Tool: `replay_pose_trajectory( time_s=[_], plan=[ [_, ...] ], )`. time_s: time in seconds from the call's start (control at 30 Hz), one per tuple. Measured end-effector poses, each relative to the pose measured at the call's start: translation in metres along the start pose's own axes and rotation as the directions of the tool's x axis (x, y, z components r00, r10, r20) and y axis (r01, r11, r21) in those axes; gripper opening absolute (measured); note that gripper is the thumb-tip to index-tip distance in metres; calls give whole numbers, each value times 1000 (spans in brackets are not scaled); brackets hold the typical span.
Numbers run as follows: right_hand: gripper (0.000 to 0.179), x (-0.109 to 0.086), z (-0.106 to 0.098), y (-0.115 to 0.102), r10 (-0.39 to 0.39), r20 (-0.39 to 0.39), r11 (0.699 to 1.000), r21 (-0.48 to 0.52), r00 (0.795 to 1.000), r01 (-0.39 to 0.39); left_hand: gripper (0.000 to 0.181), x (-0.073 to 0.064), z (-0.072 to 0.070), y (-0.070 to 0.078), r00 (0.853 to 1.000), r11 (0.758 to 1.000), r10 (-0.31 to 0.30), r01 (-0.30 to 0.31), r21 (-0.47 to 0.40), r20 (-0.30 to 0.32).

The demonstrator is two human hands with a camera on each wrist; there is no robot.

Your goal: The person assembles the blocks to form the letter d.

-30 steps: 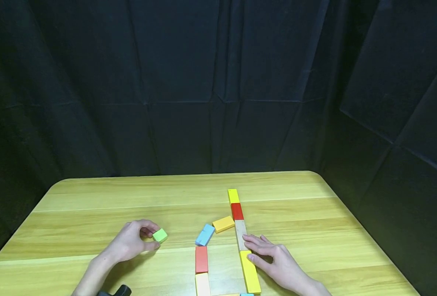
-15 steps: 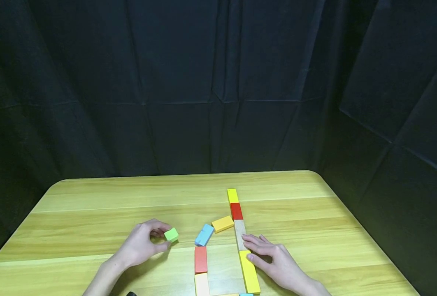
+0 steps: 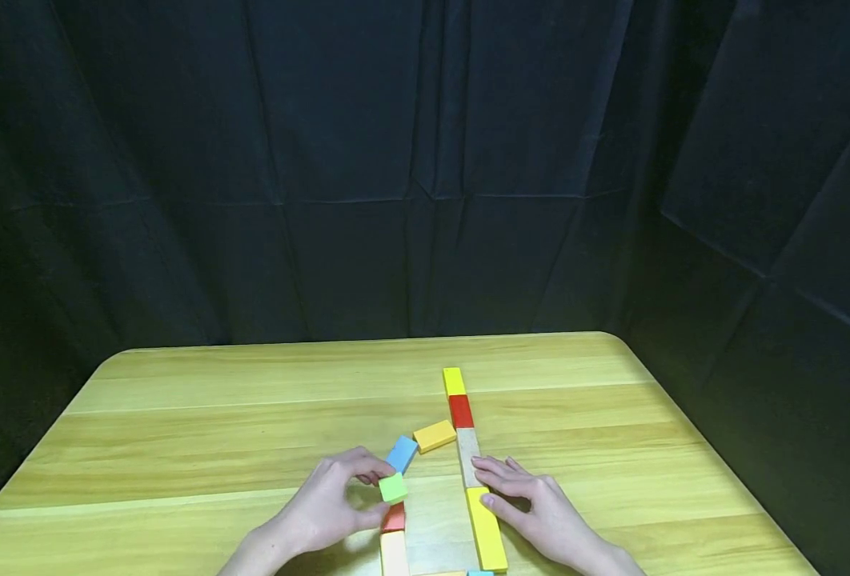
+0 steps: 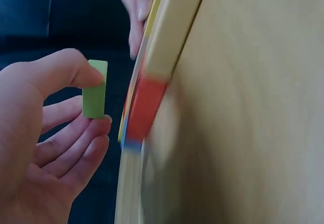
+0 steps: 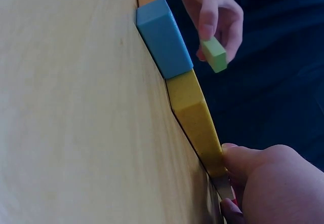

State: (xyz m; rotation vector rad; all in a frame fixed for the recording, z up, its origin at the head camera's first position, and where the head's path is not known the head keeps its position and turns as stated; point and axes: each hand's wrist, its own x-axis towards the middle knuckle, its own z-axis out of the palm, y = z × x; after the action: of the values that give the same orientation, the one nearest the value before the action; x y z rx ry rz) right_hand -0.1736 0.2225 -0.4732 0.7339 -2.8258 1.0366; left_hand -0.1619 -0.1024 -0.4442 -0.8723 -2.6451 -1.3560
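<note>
My left hand [image 3: 331,500] pinches a small green block [image 3: 393,487] between thumb and fingers. In the left wrist view the green block [image 4: 94,89] is held up off the table. From the head view it overlaps a light red block [image 3: 394,518] and the near end of a blue block [image 3: 402,454]. My right hand [image 3: 533,508] rests at a row of blocks, fingertips on a plain wooden block [image 3: 467,456] and thumb at a long yellow block [image 3: 487,532]. Seen from the right wrist, the thumb touches the side of the yellow block [image 5: 195,127].
Beyond the plain block, the row continues with a red block [image 3: 461,411] and a small yellow block [image 3: 454,382]. An orange-yellow block [image 3: 435,436] lies slanted between the blue block and the row. A pale block [image 3: 394,554] sits at the front. Dark cloth [image 3: 396,264] hangs behind the wooden table [image 3: 216,416].
My left hand has carried the green block to the right, from the left of the table to over the light red block. The right hand and the laid blocks stay put.
</note>
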Motion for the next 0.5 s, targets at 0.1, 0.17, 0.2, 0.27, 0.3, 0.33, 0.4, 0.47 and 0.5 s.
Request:
replay_pose_trajectory(
  time_s=[0.1, 0.17, 0.2, 0.27, 0.3, 0.33, 0.4, 0.47, 0.5],
  plan=[
    [42, 0, -1, 1, -9, -5, 1000, -5, 1000, 9, 32, 2, 13, 14, 998, 998, 55, -54, -21, 22],
    [41, 0, -1, 1, -11, -8, 1000, -7, 1000, 11, 31, 3, 21, 23, 995, 996, 89, -88, -21, 46],
    [41, 0, -1, 1, -14, -11, 1000, -7, 1000, 14, 31, 3, 25, 27, 992, 994, 106, -105, -19, 62],
    [40, 0, -2, 0, -28, -14, 1000, -7, 1000, 28, 30, 4, 32, 35, 986, 991, 134, -133, -23, 102],
    [40, 0, -2, 1, -36, -17, 999, -8, 999, 36, 29, 5, 36, 39, 981, 989, 150, -148, -25, 121],
    [39, 0, -2, 1, -43, -20, 999, -11, 999, 43, 28, 5, 40, 42, 976, 985, 173, -170, -32, 136],
    [39, 0, -2, 1, -56, -25, 998, -13, 998, 56, 27, 7, 47, 47, 963, 976, 219, -216, -33, 156],
    [39, 0, -2, 1, -55, -25, 998, -15, 998, 54, 28, 9, 56, 50, 948, 961, 274, -274, -21, 161],
    [39, 0, -2, 2, -52, -25, 999, -14, 998, 52, 28, 9, 60, 51, 940, 952, 302, -305, -8, 158]
  ],
)
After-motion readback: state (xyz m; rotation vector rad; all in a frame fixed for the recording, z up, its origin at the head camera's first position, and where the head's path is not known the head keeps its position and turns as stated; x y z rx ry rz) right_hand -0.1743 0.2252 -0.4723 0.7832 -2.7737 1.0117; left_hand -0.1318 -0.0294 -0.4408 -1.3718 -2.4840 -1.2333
